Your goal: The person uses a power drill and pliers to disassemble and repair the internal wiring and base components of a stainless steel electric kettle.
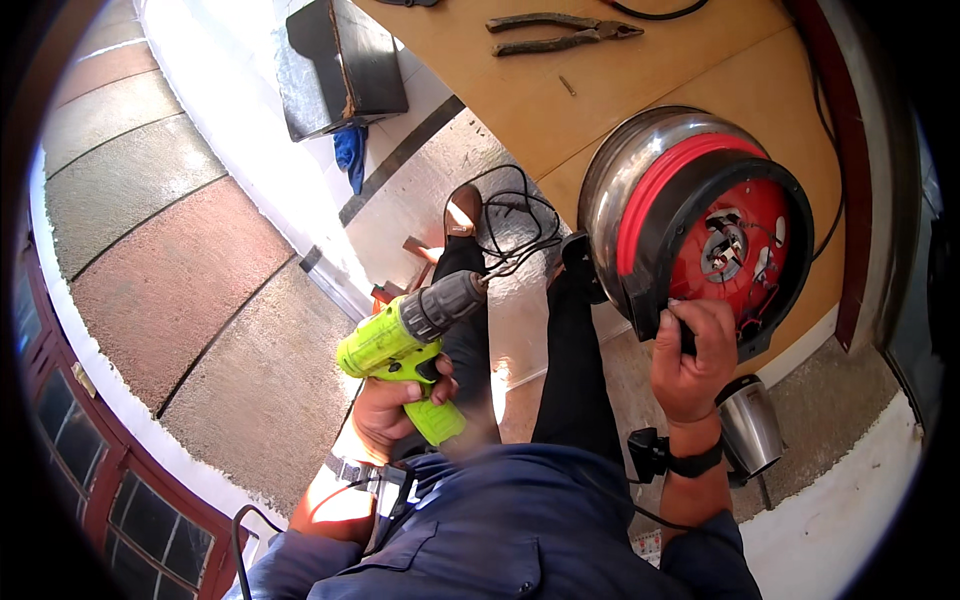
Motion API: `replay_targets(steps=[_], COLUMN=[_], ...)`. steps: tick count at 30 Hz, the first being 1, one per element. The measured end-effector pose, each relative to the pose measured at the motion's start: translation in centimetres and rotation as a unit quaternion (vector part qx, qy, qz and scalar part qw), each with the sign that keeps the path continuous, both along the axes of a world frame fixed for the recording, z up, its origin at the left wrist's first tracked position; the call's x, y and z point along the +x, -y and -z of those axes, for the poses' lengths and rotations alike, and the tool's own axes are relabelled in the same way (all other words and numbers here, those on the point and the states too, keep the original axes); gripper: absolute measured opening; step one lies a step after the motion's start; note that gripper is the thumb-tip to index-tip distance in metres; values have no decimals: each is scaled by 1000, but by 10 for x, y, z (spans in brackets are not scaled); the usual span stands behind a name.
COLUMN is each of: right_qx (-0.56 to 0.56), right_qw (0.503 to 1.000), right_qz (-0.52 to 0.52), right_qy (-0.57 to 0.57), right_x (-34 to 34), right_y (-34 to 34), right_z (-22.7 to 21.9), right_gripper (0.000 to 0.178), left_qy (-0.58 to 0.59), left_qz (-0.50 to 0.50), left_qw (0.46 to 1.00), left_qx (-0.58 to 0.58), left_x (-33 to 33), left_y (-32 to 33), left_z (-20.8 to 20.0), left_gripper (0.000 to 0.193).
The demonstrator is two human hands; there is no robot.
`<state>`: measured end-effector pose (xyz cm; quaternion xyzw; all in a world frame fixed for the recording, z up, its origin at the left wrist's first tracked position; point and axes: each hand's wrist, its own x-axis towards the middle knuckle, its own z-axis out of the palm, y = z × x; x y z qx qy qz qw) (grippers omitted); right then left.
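A lime-green cordless drill (392,345) is gripped by its handle in my left hand (395,405), its black chuck tilted up to the right with a bit in it. My right hand (695,355) is closed at the near edge of a round appliance (640,190), with thumb and fingertips pinched together by its black rim. Whatever lies between those fingertips is too small to make out. The appliance has a steel body, a red band and a black ring around its red underside, where wires and a metal centre piece are exposed.
Worn pliers (565,35) and a small thin metal piece (567,86) lie on the wooden table (500,105). A black cable (520,215) coils on the floor near my feet. Beyond stand a black box (370,75) and a blue cloth (350,155). A steel vessel (750,430) is beside my right wrist.
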<state>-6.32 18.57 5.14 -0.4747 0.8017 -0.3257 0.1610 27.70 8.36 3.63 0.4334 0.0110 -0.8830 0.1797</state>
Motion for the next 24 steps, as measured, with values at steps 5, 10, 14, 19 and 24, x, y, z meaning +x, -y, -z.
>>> replay_targets(steps=[5,10,14,19,24], right_qx=[4,1,-6,-14,-27], right_qw=[1000,1000,1000,999,999], right_qz=[4,21,21,39,32], right_qy=[4,11,5,6,5], right_x=[-1,0,1,3,0], right_y=[1,3,5,3,1], right_z=[-1,-3,-2,-1,-2], right_gripper=[22,22,23,23,28], left_qy=[11,15,68,103,117], left_qz=[2,69,137,259,351], left_qw=[1000,991,952,871,800], left_qx=[-13,-117,-265,-405,-473], left_x=[-10,-62,-125,-218,-282], left_y=[21,93,163,252,314], left_z=[-10,-11,4,12,34], left_gripper=[63,60,55,38,42])
